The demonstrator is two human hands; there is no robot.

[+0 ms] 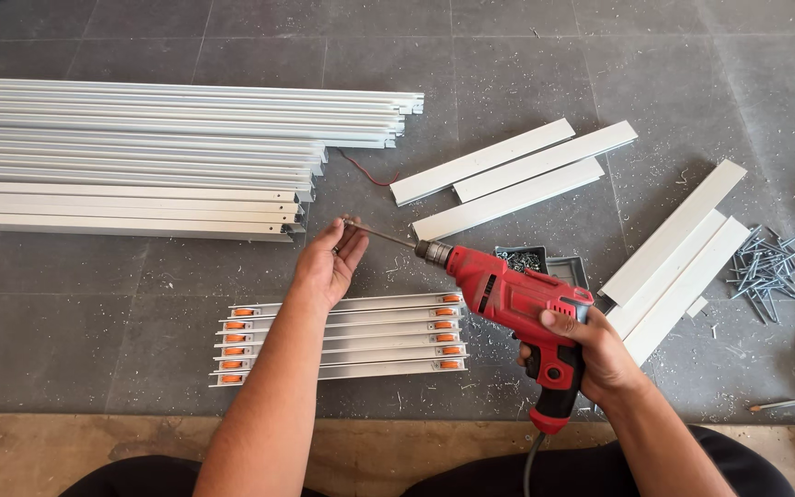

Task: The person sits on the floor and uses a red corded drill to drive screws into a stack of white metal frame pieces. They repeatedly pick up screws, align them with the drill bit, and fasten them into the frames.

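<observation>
Centrally, a red corded drill (pixel 519 299) with a black chuck sits in the right hand (pixel 591 354); that grip is wrapped tight around the pistol handle, the forefinger lying along the body. A thin, dark bit (pixel 379 236) runs up-left from the chuck. The left hand (pixel 328 262) cups the bit's tip, its grip half open with fingertips at the point, palm up; whether they pinch it I cannot tell.

Under both forearms lies a set of short silvery metal rails (pixel 342 339), ribbed, parallel, side by side, each with orange roller pieces near both ends. Just behind the drill is a small grey tray (pixel 570 269) holding a heap of fine screws.

Further out: three flat white strips (pixel 508 175) lie at a slant above the drill; three more white strips (pixel 678 258) lean to the right of it. A loose pile of grey screws (pixel 766 267) lies right of those. A big stack of long silvery profiles (pixel 140 156), square-cut at their right ends, fills the upper left. A thin red wire (pixel 365 173) curls by their ends.

The floor (pixel 94 313) is dark grey tile, matt, dusted with metal filings near the drill. Bare tile shows left of the rails and along the top. A tan strip edges the floor nearest the person.
</observation>
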